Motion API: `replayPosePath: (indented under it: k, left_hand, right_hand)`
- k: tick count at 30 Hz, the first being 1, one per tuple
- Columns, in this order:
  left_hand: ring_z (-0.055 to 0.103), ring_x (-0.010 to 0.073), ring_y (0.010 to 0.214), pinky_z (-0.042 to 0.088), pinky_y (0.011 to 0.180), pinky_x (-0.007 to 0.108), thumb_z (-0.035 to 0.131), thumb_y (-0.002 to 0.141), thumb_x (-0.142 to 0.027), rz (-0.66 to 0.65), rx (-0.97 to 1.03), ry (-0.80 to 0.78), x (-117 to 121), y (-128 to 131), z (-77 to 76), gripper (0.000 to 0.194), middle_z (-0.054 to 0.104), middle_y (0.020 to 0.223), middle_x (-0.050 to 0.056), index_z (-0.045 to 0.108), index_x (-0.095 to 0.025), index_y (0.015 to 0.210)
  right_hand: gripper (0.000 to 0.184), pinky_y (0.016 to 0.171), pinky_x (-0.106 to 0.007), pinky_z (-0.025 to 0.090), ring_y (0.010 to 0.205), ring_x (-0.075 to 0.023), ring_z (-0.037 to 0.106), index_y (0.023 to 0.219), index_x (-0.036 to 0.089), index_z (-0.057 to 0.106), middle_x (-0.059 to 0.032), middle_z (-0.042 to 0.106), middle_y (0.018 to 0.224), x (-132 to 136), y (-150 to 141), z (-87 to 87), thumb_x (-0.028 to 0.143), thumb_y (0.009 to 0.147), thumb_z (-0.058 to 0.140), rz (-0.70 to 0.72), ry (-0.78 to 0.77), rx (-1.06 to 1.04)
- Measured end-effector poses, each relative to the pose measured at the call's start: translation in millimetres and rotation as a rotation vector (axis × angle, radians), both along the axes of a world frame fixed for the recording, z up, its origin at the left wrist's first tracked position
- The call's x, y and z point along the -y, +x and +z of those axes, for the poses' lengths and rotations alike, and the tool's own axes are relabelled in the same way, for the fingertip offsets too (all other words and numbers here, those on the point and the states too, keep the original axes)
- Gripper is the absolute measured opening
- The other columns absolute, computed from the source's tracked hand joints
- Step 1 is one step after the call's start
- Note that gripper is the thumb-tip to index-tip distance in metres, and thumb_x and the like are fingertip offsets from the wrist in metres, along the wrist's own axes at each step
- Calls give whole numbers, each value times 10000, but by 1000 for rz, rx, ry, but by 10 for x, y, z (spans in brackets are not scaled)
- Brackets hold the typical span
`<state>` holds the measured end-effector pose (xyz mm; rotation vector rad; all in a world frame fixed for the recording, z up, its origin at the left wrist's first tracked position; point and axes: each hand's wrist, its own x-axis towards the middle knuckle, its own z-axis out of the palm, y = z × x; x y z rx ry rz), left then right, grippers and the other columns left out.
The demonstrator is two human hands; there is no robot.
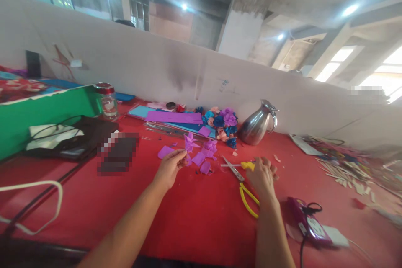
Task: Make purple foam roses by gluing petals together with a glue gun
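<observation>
My left hand (171, 167) is closed in a pinch beside a pointed purple paper flower (190, 142), which seems to rise from its fingertips; the exact grip is small to see. Purple paper petals (198, 159) and another purple flower (210, 146) lie just to its right. My right hand (264, 173) curls palm down over a yellow tool (248, 165) with a thin pale rod sticking out leftward. Its fingers partly hide that tool. Scissors (234, 171) with yellow handles lie partly spread between my hands, the handle end near my right wrist.
Behind are purple paper strips (174, 117), a bunch of paper flowers (222, 121) and a metal jug (257, 125). A lidded jar (108, 102) and green box (47, 115) stand left. A purple device (309, 222) with a cable and pale sticks (345, 173) lie right.
</observation>
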<state>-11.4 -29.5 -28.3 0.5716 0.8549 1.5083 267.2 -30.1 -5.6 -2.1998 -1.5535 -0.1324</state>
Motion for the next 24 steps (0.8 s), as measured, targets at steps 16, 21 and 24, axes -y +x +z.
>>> replayPosePath:
  k: [16,21,24]
  left_hand:
    - [555,86,600,445,596,200,799,579,-284,-102,-94,71,61,97,58,208,654,652,2,714,-144,707]
    - [565,99,621,448,620,215,789,590,-317,-65,-196,85,57,130,26,233,663,675,6,722,-149,737]
    - [565,106,620,449,630,225,781,596,-314,-40,-242,101,74,138,29,231,671,688,9,727,-153,752]
  right_hand:
    - [204,675,-269,509,590,-121,606,676,165,703,-9,684,660,-106,-1514,-139,304,552,787,638,-6,-1821]
    - [206,681,-259,501,600,-115,611,679,158,711,0,684,656,-86,-1501,-150,310,561,787,631,9,-1796]
    - [231,683,-266,503,619,-126,626,689,154,703,-3,688,670,-74,-1526,-150,328,564,789,612,11,-1789]
